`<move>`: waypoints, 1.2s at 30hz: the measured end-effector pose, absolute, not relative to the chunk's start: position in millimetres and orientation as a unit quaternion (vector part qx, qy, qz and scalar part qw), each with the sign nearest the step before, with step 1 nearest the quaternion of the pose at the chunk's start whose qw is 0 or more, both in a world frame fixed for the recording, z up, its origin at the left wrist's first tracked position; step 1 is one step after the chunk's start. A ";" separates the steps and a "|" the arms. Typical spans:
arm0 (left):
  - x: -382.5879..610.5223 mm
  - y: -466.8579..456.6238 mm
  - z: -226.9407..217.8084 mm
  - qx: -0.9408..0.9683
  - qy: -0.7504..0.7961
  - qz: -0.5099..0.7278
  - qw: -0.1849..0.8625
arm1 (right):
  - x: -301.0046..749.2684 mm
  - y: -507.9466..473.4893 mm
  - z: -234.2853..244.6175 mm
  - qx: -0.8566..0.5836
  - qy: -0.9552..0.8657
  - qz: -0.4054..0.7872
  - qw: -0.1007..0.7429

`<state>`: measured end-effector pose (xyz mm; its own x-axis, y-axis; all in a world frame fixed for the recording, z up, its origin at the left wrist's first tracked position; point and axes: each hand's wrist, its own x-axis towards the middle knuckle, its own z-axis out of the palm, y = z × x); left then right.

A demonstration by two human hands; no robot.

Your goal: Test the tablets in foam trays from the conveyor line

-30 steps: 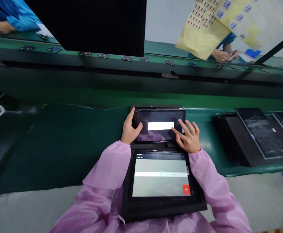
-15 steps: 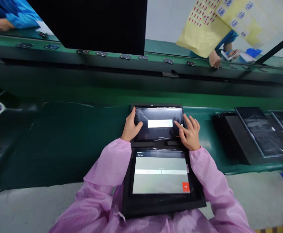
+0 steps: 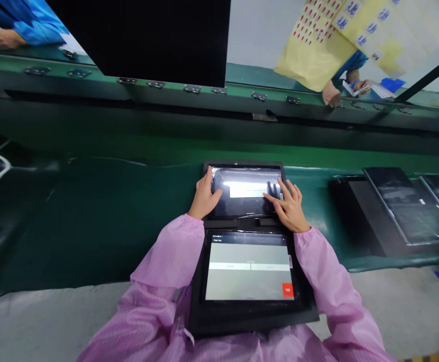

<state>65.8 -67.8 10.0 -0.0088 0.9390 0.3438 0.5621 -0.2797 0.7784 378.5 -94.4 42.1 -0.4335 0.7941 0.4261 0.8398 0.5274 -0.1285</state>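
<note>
A tablet with a dark screen and a white pop-up box lies in a black tray before me. My left hand grips its left edge, the thumb over the glass and the fingers along the side. Over the right part of the screen is my right hand, fingers spread, the index fingertip at the box's lower right corner. Closer to my body, a second tablet rests in another black tray. Its lit screen reads "Flash Test" and has a red "Fail" button; neither hand touches it.
More tablets lie on black trays at the right on the green mat. Beyond, small circuit boards line a green conveyor. A black panel hangs overhead. Co-workers' hands show across the line; a white cable is left.
My right hand has shifted left over the upper tablet, bringing its index fingertip onto the pop-up box's lower right corner. My left hand stays at the tablet's left edge.
</note>
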 end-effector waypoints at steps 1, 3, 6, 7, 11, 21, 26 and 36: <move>65.9 -67.5 9.9 0.672 0.561 0.433 0.214 | 378.9 -94.3 42.0 -0.484 -0.842 -0.048 0.232; 65.9 -66.7 9.7 0.677 0.561 0.429 0.209 | 379.8 -94.4 41.4 -0.492 -0.832 -0.042 0.253; 65.5 -65.4 8.8 0.683 0.555 0.430 0.201 | 380.9 -94.6 40.5 -0.504 -0.822 -0.033 0.262; 65.2 -65.1 8.4 0.685 0.552 0.431 0.201 | 381.0 -94.5 40.2 -0.506 -0.822 -0.032 0.261; 64.4 -64.9 8.3 0.688 0.550 0.427 0.205 | 380.9 -94.1 39.2 -0.503 -0.824 -0.045 0.257; 65.6 -70.2 15.0 0.680 0.554 0.420 0.233 | 381.6 -94.7 39.1 -0.505 -0.828 -0.064 0.234; 64.3 -69.7 14.1 0.681 0.546 0.427 0.236 | 382.1 -94.0 38.6 -0.505 -0.826 -0.063 0.242; 67.7 -72.7 21.8 0.686 0.563 0.401 0.227 | 383.8 -93.4 36.1 -0.516 -0.816 -0.045 0.257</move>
<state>67.7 -72.7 21.8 0.0440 0.9548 0.2941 0.5898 -0.2624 0.7637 383.8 -93.4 36.1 -0.3356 0.8187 0.4659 0.8650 0.4637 -0.1918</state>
